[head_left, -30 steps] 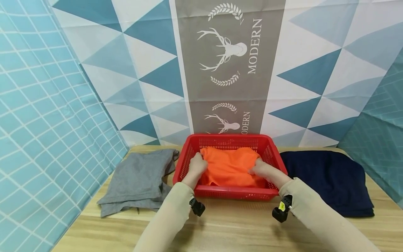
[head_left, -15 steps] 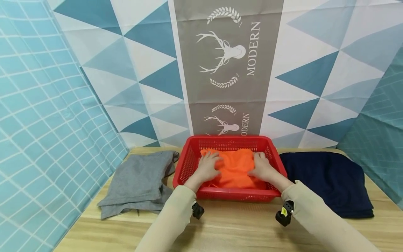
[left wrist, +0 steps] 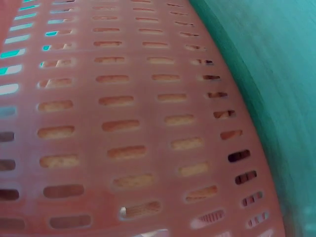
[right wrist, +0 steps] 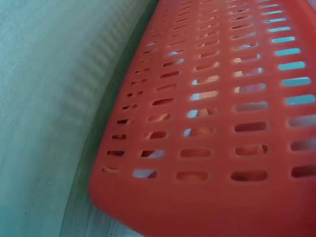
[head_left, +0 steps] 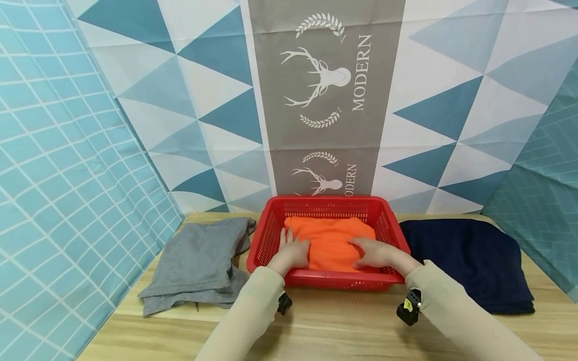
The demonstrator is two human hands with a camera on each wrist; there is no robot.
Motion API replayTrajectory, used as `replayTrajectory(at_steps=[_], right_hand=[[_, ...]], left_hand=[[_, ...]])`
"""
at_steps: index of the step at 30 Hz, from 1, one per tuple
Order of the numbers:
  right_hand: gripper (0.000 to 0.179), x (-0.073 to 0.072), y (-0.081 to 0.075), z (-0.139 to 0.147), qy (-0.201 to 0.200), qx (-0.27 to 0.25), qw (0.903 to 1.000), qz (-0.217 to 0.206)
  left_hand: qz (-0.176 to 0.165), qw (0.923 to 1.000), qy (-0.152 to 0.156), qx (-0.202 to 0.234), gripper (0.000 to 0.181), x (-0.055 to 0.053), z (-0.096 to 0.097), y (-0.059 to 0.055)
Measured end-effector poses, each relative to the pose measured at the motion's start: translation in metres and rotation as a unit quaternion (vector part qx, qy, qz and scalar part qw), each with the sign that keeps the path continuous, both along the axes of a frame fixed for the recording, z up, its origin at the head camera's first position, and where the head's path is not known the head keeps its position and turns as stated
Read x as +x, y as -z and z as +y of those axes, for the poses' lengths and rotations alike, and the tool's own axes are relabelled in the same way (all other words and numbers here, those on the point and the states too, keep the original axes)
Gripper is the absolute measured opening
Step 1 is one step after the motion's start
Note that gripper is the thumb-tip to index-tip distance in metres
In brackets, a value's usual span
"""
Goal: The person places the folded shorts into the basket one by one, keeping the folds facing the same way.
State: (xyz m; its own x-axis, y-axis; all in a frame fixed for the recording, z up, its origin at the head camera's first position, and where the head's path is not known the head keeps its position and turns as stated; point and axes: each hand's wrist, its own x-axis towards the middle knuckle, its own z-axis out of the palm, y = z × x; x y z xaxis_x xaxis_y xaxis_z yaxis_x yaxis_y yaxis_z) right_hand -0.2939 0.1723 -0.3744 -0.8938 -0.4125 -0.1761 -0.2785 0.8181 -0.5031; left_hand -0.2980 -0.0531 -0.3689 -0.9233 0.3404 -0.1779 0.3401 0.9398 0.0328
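Note:
A folded orange cloth (head_left: pixel 331 238) lies inside a red perforated plastic basket (head_left: pixel 325 199). My left hand (head_left: pixel 294 251) reaches over the near rim and rests at the cloth's left side, fingers spread. At the cloth's right side rests my right hand (head_left: pixel 376 252), its fingers extended onto the fabric. Neither hand visibly grips the cloth. Both wrist views show the slotted outer wall of the basket (left wrist: pixel 148 113), with orange fabric (right wrist: pixel 195 153) glimpsed through slots in the right one. My hands are hidden in those views.
A grey folded garment (head_left: pixel 196 263) lies left of the basket on the wooden table (head_left: pixel 338 326). To the right is a dark navy folded cloth (head_left: pixel 465 263). A patterned backdrop (head_left: pixel 334 100) stands directly behind the basket.
My left hand has gone from gripping the cloth's left edge to lying with spread fingers nearer the front. My right hand shifted up, then back down toward me. The cloth looks flatter.

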Motion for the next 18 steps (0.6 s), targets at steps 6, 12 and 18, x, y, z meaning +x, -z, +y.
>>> replayTrajectory(at_steps=[6,12,18], right_hand=[[0.068,-0.001,0.001,-0.001,0.01,0.009,0.9999,-0.009],[0.061,0.002,-0.003,0.002,0.029,-0.009,0.9994,0.015],[0.057,0.009,-0.012,0.01,0.02,-0.031,0.9983,0.046]], left_hand=[[-0.011,0.9998,0.014,0.012,0.044,0.001,0.001,-0.002],[-0.032,0.9963,-0.011,0.079,0.05,0.0,-0.001,-0.003],[-0.029,0.9765,-0.041,0.21,0.054,0.006,0.002,-0.008]])
